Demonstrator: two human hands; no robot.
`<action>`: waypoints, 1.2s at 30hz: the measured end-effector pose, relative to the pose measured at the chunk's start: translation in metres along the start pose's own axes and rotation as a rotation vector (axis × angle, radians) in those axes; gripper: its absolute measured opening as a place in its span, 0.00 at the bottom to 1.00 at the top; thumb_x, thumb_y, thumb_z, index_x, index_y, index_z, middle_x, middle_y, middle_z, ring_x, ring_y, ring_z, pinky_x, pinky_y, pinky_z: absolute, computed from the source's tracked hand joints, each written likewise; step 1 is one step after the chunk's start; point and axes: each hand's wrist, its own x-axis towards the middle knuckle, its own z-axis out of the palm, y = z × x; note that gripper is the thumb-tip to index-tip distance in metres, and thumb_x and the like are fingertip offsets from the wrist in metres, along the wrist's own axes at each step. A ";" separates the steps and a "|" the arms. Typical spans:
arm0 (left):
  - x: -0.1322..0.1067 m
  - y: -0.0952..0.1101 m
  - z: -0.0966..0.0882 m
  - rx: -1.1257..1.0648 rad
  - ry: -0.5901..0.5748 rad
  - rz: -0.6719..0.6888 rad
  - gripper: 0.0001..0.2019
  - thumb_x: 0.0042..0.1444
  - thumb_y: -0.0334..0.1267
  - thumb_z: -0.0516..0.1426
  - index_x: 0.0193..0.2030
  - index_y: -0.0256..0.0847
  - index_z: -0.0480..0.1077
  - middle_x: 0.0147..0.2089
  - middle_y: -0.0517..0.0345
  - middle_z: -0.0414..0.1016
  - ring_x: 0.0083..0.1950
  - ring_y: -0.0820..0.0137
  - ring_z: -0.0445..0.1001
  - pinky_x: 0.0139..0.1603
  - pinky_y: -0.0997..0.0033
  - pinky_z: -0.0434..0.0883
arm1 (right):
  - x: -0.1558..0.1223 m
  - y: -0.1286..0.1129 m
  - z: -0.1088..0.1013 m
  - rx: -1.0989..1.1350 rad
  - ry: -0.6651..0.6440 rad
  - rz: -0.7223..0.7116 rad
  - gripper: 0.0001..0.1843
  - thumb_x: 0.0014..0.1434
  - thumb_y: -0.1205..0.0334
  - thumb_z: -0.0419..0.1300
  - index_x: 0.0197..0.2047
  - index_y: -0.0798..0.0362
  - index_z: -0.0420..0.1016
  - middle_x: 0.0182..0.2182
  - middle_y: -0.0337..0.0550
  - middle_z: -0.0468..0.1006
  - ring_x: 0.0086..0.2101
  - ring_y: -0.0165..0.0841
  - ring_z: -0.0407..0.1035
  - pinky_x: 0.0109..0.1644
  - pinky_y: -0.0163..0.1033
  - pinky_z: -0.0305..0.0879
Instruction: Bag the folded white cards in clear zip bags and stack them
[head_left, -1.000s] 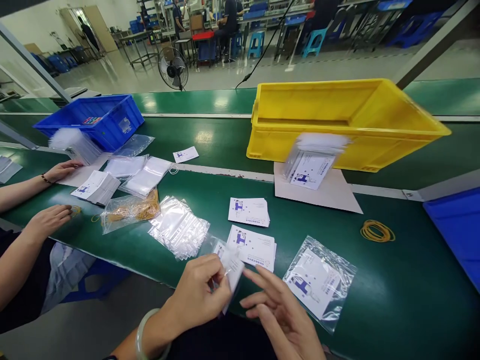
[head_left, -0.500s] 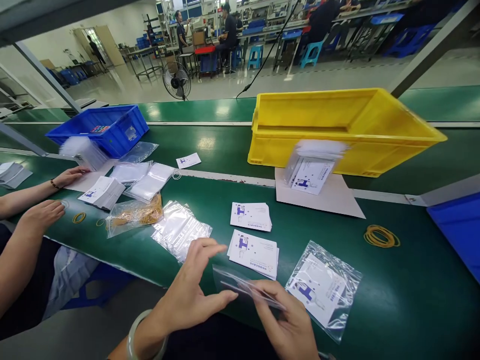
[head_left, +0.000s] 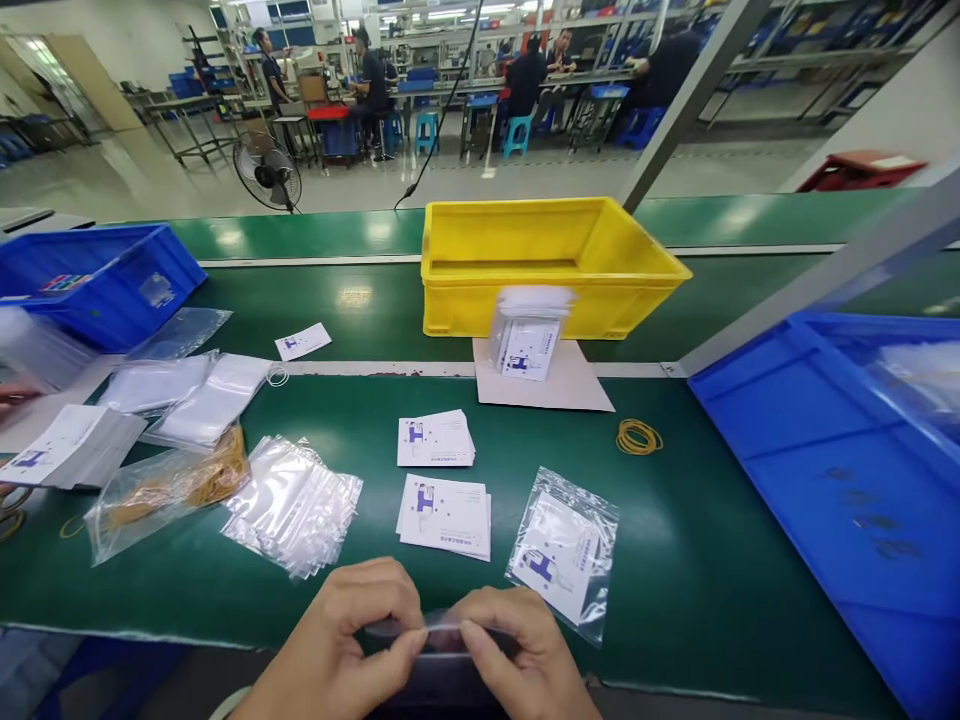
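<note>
My left hand (head_left: pixel 352 640) and my right hand (head_left: pixel 514 645) are both pinched on the top edge of a small clear zip bag (head_left: pixel 442 640) at the near edge of the green table. The bag hangs between them below the table edge. Just beyond my hands lie two stacks of white printed cards (head_left: pixel 446 512) (head_left: pixel 435 438). A filled clear bag with a card inside (head_left: pixel 562 550) lies right of my right hand. A pile of empty clear bags (head_left: pixel 292 500) lies beyond my left hand.
A yellow bin (head_left: pixel 547 262) stands behind, with packed bags (head_left: pixel 525 335) leaning on it over a cardboard sheet (head_left: pixel 559 385). Rubber bands (head_left: pixel 639 436) lie to the right. A blue bin (head_left: pixel 840 480) fills the right side, another blue bin (head_left: pixel 97 280) the far left. A co-worker's fingers (head_left: pixel 15 395) show at left.
My view has swung right, so the co-worker's arms have left the frame. My hands have come together on the clear bag's top edge, where earlier they held it apart.
</note>
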 end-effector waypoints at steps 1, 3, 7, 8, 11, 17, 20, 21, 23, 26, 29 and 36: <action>0.002 0.000 0.002 -0.005 -0.025 -0.022 0.06 0.59 0.28 0.55 0.31 0.39 0.70 0.30 0.59 0.72 0.31 0.73 0.70 0.32 0.76 0.64 | -0.002 0.002 0.000 -0.030 -0.005 0.029 0.12 0.65 0.63 0.55 0.34 0.48 0.79 0.28 0.37 0.82 0.29 0.31 0.76 0.36 0.32 0.65; 0.007 -0.001 0.008 -0.006 -0.073 -0.055 0.06 0.59 0.29 0.56 0.32 0.39 0.71 0.30 0.59 0.73 0.30 0.74 0.70 0.31 0.76 0.63 | -0.005 0.005 0.000 -0.056 -0.024 0.064 0.10 0.63 0.63 0.56 0.33 0.49 0.77 0.27 0.37 0.81 0.28 0.30 0.74 0.35 0.31 0.64; 0.021 -0.002 0.019 0.012 -0.117 -0.041 0.09 0.61 0.30 0.55 0.30 0.39 0.72 0.28 0.60 0.72 0.29 0.74 0.70 0.30 0.76 0.63 | -0.008 0.007 -0.005 0.014 -0.024 0.095 0.14 0.65 0.60 0.54 0.29 0.52 0.75 0.22 0.38 0.78 0.24 0.30 0.72 0.30 0.31 0.63; 0.026 -0.002 0.021 0.017 -0.114 -0.029 0.08 0.61 0.31 0.55 0.31 0.39 0.72 0.29 0.59 0.73 0.30 0.73 0.71 0.31 0.75 0.65 | -0.009 0.009 -0.011 0.044 0.007 0.121 0.15 0.65 0.58 0.54 0.29 0.52 0.75 0.22 0.39 0.78 0.24 0.30 0.72 0.30 0.31 0.64; 0.040 -0.009 0.025 0.074 -0.064 0.008 0.10 0.62 0.39 0.58 0.48 0.38 0.71 0.42 0.52 0.77 0.41 0.66 0.75 0.42 0.69 0.72 | -0.011 0.021 -0.043 0.128 0.132 0.253 0.18 0.66 0.52 0.55 0.28 0.51 0.75 0.23 0.41 0.79 0.24 0.32 0.74 0.29 0.32 0.67; 0.051 -0.034 0.025 0.364 -0.094 0.019 0.19 0.60 0.40 0.61 0.56 0.39 0.66 0.54 0.48 0.75 0.53 0.59 0.73 0.53 0.58 0.74 | -0.011 0.061 -0.117 -0.368 0.372 0.521 0.26 0.61 0.40 0.53 0.51 0.50 0.76 0.49 0.54 0.81 0.48 0.49 0.76 0.38 0.44 0.77; 0.048 -0.049 0.025 0.511 -0.079 0.039 0.18 0.59 0.37 0.61 0.55 0.39 0.66 0.54 0.47 0.74 0.54 0.56 0.73 0.54 0.54 0.74 | -0.006 0.077 -0.113 -0.680 0.370 0.477 0.38 0.64 0.37 0.45 0.66 0.55 0.63 0.67 0.57 0.63 0.65 0.53 0.57 0.55 0.56 0.71; 0.046 -0.054 0.024 0.554 -0.065 0.041 0.18 0.59 0.36 0.61 0.55 0.39 0.66 0.54 0.46 0.74 0.55 0.55 0.72 0.54 0.53 0.74 | -0.004 0.083 -0.107 -0.748 0.342 0.435 0.40 0.65 0.37 0.43 0.69 0.58 0.59 0.70 0.57 0.56 0.68 0.52 0.50 0.61 0.59 0.65; 0.045 -0.062 0.021 0.609 -0.046 0.037 0.19 0.59 0.35 0.62 0.56 0.39 0.65 0.56 0.45 0.73 0.56 0.54 0.72 0.55 0.52 0.74 | 0.000 0.096 -0.090 -0.870 0.293 0.382 0.43 0.67 0.37 0.39 0.71 0.63 0.52 0.72 0.60 0.48 0.70 0.52 0.41 0.67 0.61 0.54; 0.045 -0.072 0.015 0.639 -0.048 0.020 0.21 0.58 0.35 0.62 0.57 0.40 0.63 0.57 0.45 0.72 0.58 0.55 0.71 0.56 0.52 0.73 | 0.004 0.120 -0.069 -1.012 0.235 0.346 0.49 0.65 0.33 0.34 0.70 0.68 0.54 0.70 0.66 0.52 0.69 0.54 0.44 0.68 0.62 0.50; 0.049 -0.077 0.014 0.666 -0.086 0.013 0.27 0.57 0.36 0.64 0.60 0.39 0.60 0.60 0.43 0.70 0.61 0.54 0.68 0.61 0.51 0.69 | 0.005 0.137 -0.063 -1.079 0.167 0.317 0.54 0.64 0.31 0.28 0.68 0.71 0.59 0.68 0.67 0.57 0.68 0.54 0.49 0.68 0.61 0.49; 0.068 -0.085 0.030 0.729 -0.252 0.134 0.32 0.55 0.47 0.65 0.59 0.28 0.62 0.58 0.35 0.71 0.58 0.51 0.69 0.61 0.54 0.65 | -0.010 0.181 -0.107 -0.988 -0.014 0.249 0.56 0.60 0.28 0.34 0.66 0.71 0.63 0.66 0.66 0.60 0.66 0.59 0.54 0.66 0.68 0.49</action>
